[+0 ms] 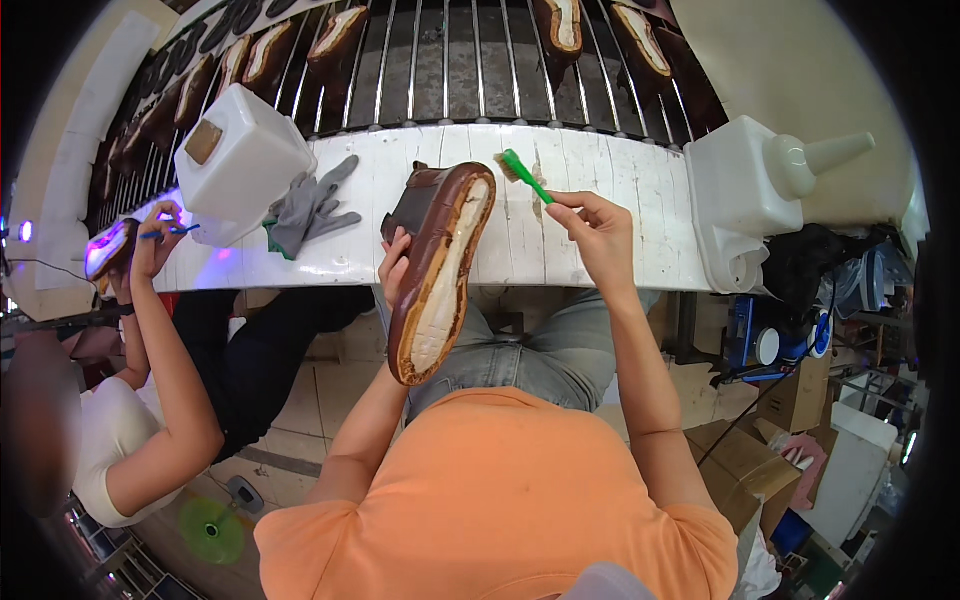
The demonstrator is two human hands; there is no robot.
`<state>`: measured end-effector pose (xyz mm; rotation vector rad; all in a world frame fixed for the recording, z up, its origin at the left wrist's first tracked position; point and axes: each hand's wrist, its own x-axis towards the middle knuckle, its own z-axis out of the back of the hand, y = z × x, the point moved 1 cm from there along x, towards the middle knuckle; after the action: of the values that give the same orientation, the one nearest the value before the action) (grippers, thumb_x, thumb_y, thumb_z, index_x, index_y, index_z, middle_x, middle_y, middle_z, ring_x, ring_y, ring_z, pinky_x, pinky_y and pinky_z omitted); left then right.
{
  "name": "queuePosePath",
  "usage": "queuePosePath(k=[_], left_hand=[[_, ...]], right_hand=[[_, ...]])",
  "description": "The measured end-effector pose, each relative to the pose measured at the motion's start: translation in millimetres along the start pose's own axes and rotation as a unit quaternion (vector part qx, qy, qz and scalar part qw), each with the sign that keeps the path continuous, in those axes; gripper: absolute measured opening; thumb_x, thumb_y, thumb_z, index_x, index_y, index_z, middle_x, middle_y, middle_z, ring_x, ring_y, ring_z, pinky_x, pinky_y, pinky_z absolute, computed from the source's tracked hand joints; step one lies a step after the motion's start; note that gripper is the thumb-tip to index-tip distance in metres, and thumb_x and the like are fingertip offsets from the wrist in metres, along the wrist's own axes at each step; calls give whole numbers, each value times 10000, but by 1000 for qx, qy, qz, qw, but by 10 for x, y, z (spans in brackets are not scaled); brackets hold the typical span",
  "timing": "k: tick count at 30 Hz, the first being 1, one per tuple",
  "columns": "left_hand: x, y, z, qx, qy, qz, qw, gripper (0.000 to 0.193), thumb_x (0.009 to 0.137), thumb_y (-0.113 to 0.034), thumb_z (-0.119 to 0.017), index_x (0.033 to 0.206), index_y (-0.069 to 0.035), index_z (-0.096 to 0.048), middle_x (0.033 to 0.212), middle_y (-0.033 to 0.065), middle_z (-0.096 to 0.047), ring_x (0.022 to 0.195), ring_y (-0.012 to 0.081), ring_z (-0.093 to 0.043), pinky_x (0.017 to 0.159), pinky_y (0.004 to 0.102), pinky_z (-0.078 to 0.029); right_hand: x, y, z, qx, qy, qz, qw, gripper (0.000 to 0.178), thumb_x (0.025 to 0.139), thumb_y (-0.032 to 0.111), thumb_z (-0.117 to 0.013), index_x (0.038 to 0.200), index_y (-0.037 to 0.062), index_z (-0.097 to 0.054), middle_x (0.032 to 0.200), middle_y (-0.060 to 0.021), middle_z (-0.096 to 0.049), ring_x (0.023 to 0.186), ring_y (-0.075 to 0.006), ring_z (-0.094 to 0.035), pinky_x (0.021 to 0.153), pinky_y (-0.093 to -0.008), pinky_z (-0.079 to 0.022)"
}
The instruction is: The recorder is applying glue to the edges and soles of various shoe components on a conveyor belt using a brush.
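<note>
A brown leather shoe upper [445, 260], bottom side turned up to show a pale inner sole, is held by my left hand [394, 262]. The fingers wrap round its left side, and the rest of the hand is hidden behind it. My right hand [597, 232] pinches the handle of a green brush [520, 174] a little right of the shoe's toe. The brush's bristles point up and left, apart from the shoe. Beneath both lies a white worktable [590, 165] with a worn surface.
Several shoe uppers [338, 32] rest on a metal roller rack [440, 70] beyond the table. A white square container [245, 160] and a grey glove [308, 210] are at left, a white bottle with a spout [740, 180] at right. A co-worker's hand [155, 240] holds a shoe at far left.
</note>
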<state>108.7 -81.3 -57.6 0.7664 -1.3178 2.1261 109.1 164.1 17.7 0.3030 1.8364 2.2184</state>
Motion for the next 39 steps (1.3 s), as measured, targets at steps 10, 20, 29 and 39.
queuePosePath(k=[10,20,29,39], left_hand=[[-88,145,-93,-65,-43,-65,995,716,731,-102,-784,1317,-174,-380,1341,186,-417,1285,400,-410,1127,610,-86],[655,-218,333,-136,16,214,967,526,817,-290,-755,1211,-3,-558,1124,125,-633,1034,218,-602,906,329,-471],[1424,283,-156,91,374,207,900,570,870,-539,-566,1175,-60,-607,962,192,-682,894,353,-651,806,394,-491],[900,47,226,120,370,-30,921,1400,495,-730,-716,1488,23,-79,1545,244,-118,1439,403,-76,1136,574,-48]], right_hand=[[27,66,-4,-94,96,23,991,133,811,74,-723,932,20,-737,656,18,-627,543,-13,-395,475,-202,-288],[-88,72,500,171,126,-35,977,165,816,24,-657,970,-26,-691,806,-100,-681,546,-60,-471,472,-192,-338],[-305,-184,441,94,180,-84,976,95,779,-2,-704,874,-2,-708,700,-3,-634,604,-29,-470,530,-185,-342],[-141,-379,215,23,164,-31,986,79,778,36,-723,854,18,-718,692,19,-627,624,-33,-452,558,-203,-338]])
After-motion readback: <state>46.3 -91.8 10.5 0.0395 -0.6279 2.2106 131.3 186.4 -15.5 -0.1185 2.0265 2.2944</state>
